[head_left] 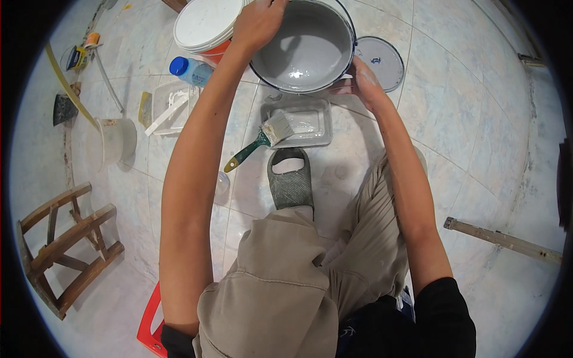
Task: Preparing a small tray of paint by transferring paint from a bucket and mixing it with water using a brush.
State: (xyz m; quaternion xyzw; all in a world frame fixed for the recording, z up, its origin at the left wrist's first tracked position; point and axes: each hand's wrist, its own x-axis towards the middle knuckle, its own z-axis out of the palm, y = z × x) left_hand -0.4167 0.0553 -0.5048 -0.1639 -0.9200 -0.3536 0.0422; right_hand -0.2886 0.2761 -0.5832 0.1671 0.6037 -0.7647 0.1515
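The paint bucket (305,45) is tilted above the floor (453,125) at the far middle, its mouth turned toward the near side. Its far-left rim is gripped by the left hand (259,24); its near-right side is met by the right hand (365,83), whose closure cannot be told. The tilt is best kept slow and even, the lip centred over the tray (324,122) just nearer, clear of the brush (264,139) leaning there.
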